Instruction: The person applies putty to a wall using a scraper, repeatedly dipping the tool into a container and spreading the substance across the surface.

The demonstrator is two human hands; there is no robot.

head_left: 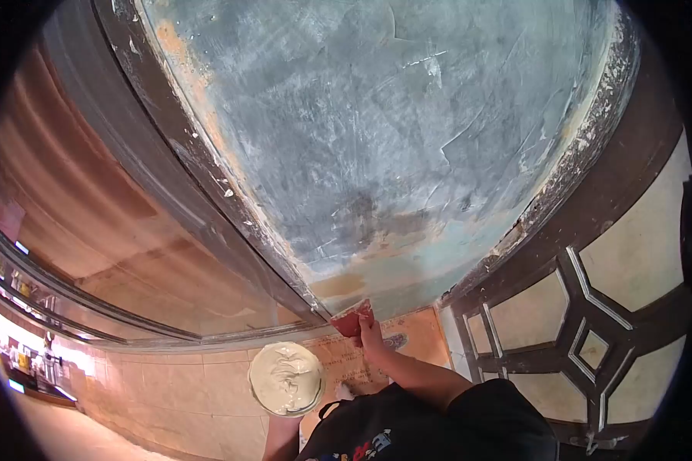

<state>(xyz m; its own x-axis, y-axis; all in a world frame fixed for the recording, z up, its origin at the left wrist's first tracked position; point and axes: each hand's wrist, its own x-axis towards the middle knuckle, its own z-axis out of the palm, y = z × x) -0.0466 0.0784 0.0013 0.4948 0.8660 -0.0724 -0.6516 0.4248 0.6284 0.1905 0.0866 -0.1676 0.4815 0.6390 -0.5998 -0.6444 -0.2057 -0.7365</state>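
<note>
My right hand [372,338] is closed on a red scraper [350,319], whose wide edge is at the lower end of the wall [346,131]. That wall is patchy blue-grey, with tan and pale green areas near its bottom and rough, chipped side edges. Lower left, my left hand [284,422] is under a round container of creamy white paste [287,379] and holds it upright. The container hides most of that hand's fingers. The paste has a swirled surface.
A dark door frame [169,146] with a brown curtain-like panel [108,207] stands on the left. To the right is a dark door [515,319] with pale panels. Below lies a tiled floor [169,384], with an orange mat [423,338] near the wall's foot.
</note>
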